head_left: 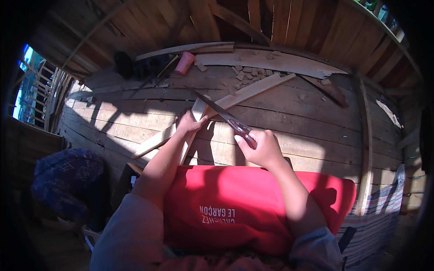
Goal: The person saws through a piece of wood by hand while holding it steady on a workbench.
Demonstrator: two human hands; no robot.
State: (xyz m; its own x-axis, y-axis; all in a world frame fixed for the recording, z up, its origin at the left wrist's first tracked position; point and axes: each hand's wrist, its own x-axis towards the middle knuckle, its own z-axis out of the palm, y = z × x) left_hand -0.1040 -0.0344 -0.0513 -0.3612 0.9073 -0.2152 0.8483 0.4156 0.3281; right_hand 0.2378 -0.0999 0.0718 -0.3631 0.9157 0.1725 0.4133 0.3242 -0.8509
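My right hand is closed around the dark handle of a hand saw. The saw slants up and to the left, its blade across the end part of a narrow wooden strip. Whether the teeth touch the wood I cannot tell. With its thumb stretched along one side, my left hand grips this strip just below the blade. The strip lies crosswise over a longer pale wooden board, which runs diagonally over the plank floor. Below both hands, red cloth with white print spreads over my lap.
Beyond the board lie several small wood offcuts and a pink cup on its side. A wide plank rests near the far wooden wall. At right lie a long batten and a striped mat. Dark blue patterned cloth is at left.
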